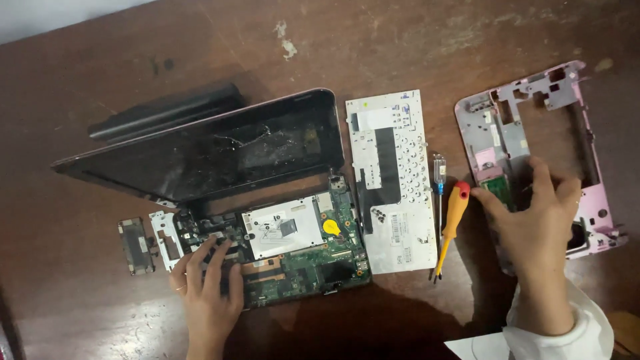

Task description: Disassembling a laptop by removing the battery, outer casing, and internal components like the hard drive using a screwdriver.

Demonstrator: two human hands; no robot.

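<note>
Hands [207,293] on motherboard [300,257], pink frame [587,140].

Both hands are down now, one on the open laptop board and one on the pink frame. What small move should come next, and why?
Probably the right hand should lift off the pink frame and take the orange screwdriver lying just beside it. The left hand already rests its fingers on the exposed green board, near the black part at its left end, so a tool seems needed there.

Screwdrivers [451,223] between keyboard [392,180] and frame [587,133]
</note>
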